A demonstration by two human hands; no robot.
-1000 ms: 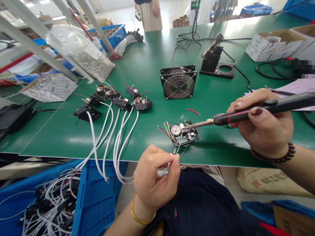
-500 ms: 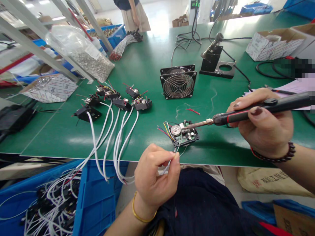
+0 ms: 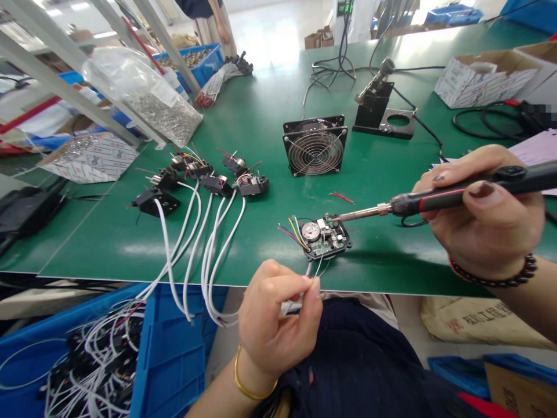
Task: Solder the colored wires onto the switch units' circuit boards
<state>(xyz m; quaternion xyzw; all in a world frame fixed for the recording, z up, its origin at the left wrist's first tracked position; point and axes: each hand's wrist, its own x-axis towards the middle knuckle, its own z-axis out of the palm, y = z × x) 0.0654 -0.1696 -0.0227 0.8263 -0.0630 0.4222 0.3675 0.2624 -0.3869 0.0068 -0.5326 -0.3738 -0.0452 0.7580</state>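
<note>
My right hand (image 3: 483, 215) grips a black and red soldering iron (image 3: 439, 197) like a pen, its metal tip resting at the top edge of a small circuit board (image 3: 326, 241). The board sits in a black housing on the green bench mat (image 3: 383, 273), with a round silver motor and thin coloured wires on it. My left hand (image 3: 278, 316) pinches thin white wires (image 3: 308, 284) between thumb and fingers, just below the board and off the bench's front edge. The wires run up to the board. My fingers hide the pinched ends.
Several similar black housings (image 3: 217, 184) with white cables lie to the left, their cables trailing into a blue crate (image 3: 169, 348) below the bench edge. Ahead stand a caged black fan (image 3: 315, 146) and a soldering iron stand (image 3: 374, 110). A co-worker (image 3: 209, 17) stands beyond the bench.
My right hand and the soldering iron have shifted right, drawing the tip slightly back across the board. My left hand has dropped slightly, and the view has tilted a little.
</note>
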